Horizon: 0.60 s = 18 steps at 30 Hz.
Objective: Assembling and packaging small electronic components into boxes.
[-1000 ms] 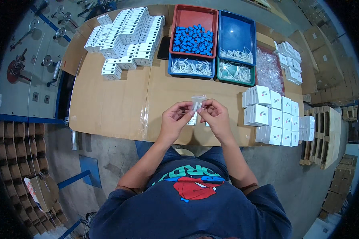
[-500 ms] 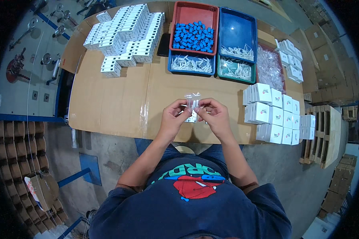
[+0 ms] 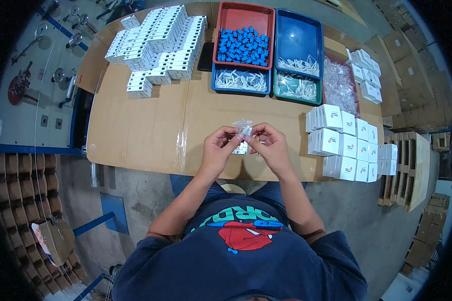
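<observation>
My left hand (image 3: 218,149) and my right hand (image 3: 268,145) meet over the front of a cardboard-covered table (image 3: 150,125). Both pinch a small clear plastic bag (image 3: 243,125) with a small white part in it, held between the fingertips. A small white item (image 3: 241,149) lies on the cardboard just under my hands, partly hidden by them.
At the back stand a red tray of blue parts (image 3: 243,45), a blue tray (image 3: 299,42), and two lower trays of white parts (image 3: 241,80) (image 3: 296,86). White boxes are stacked at back left (image 3: 158,42) and at right (image 3: 344,145). Clear bags (image 3: 339,83) lie beside the trays.
My hands have stayed at the same spot, working the small bag between the fingertips; the bag sits slightly lower between them. Nothing else moved.
</observation>
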Motion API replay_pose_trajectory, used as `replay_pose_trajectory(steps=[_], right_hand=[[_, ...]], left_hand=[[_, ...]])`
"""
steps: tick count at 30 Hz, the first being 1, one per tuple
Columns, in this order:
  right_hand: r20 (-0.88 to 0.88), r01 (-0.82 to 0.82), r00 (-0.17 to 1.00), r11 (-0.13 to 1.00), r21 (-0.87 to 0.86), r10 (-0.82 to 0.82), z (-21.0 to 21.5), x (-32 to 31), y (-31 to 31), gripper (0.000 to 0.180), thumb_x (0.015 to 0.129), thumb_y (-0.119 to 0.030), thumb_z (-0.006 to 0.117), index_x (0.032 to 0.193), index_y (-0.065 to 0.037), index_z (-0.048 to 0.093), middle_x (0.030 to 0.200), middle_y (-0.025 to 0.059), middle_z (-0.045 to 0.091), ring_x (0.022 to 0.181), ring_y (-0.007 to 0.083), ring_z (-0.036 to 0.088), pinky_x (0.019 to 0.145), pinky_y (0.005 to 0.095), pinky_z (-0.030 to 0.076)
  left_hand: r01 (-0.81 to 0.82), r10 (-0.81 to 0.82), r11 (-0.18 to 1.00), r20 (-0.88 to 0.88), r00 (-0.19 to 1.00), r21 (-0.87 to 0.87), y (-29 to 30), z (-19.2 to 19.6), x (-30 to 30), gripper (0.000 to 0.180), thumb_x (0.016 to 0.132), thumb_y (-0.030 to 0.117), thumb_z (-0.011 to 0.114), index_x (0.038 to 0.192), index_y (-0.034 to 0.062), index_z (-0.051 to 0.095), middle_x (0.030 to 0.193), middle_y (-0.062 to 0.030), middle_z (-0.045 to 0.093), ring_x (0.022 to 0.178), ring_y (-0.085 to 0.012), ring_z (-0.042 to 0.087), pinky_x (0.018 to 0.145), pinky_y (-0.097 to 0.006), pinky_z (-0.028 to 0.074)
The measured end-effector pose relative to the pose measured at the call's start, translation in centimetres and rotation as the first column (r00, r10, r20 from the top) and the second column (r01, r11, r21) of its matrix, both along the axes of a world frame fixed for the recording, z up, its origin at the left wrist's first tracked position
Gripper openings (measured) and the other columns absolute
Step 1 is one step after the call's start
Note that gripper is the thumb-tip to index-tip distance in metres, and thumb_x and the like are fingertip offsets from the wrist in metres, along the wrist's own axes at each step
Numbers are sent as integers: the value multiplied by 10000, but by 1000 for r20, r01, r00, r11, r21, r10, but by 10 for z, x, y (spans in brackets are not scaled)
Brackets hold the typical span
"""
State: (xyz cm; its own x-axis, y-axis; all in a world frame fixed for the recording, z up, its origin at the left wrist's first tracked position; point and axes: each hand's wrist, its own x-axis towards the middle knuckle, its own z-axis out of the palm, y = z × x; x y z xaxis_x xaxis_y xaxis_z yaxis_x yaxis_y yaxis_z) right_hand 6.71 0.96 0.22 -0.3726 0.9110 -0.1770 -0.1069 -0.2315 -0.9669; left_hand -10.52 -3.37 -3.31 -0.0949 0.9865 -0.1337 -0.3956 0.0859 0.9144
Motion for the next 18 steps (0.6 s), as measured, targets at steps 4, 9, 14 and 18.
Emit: replay_pose_trajectory(steps=[4,9,14,18], right_hand=[[-10,-40,999,998,-41,40,2,1,1,193,921,-38,728,1087,3,640,961,17,639,784,62,616,630,234,536],[-12,-47,999,998,-40,46,-3,2,2,163,932,-70,727,1061,-14,644,909,5,644,755,56,619,620,227,530],[-38,-57,998,997,-55,55,-6,4,3,138,950,-92,714,1044,-22,640,860,-3,648,734,55,622,610,219,520],[-26,-83,996,995,-58,81,-3,6,2,130,957,-94,708,1038,-20,638,841,4,655,720,56,621,613,221,515]], left_hand=[[-17,17,1000,13,1000,-10,1,5,1,165,963,45,702,1110,-5,649,1032,-39,685,936,-95,653,845,-254,544],[-23,23,1000,18,1000,-5,0,7,1,249,932,12,724,1162,2,629,1050,-39,679,937,-92,644,846,-253,538],[30,-29,996,-9,1000,80,-2,8,2,304,906,-12,740,1188,5,625,1070,-28,670,920,-80,622,836,-246,523],[8,-7,997,-15,1000,73,-2,12,3,307,896,-20,744,1178,7,627,1048,-11,657,911,-73,614,823,-241,517]])
